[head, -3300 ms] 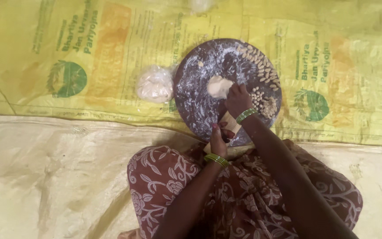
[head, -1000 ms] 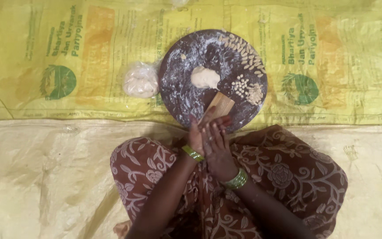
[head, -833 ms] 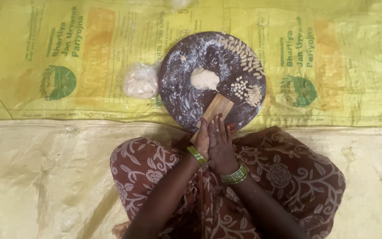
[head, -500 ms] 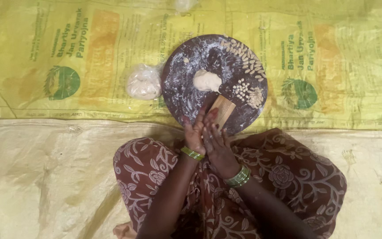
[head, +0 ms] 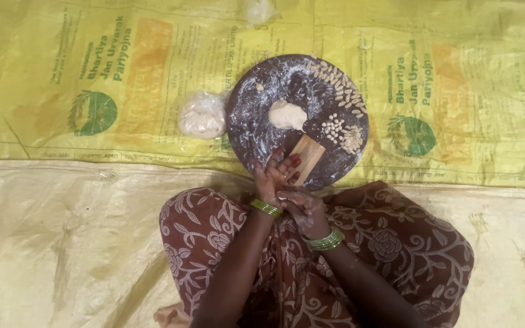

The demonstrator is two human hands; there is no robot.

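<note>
We see both hands drawn together at the near edge of the round dark board (head: 256, 130). The left hand (head: 273, 176) has its fingers partly spread, their tips at the near corner of a small wooden comb (head: 306, 158) that lies on the board just beyond it. The right hand (head: 302, 206) sits just behind and beside the left, touching it, fingers curled and dusted with flour. Whether a pinch of dough is pressed between them we cannot tell; the palms hide it.

Judging by what lies there, the work looks well under way but not finished. Beyond the hands and to their right, many small shaped dough pieces (head: 335, 82) lie in an arc along the far rim, and a second cluster of small pieces (head: 343, 130) sits just past the comb. A lump of dough (head: 287, 114) rests near the middle of the board, straight ahead of the hands, still unshaped. Off the board, to the left of the hands, a bag of dough (head: 202, 115) lies on the yellow woven sack (head: 92, 61) spread over the floor, so more material appears to remain. Flour smears the board's surface.
</note>
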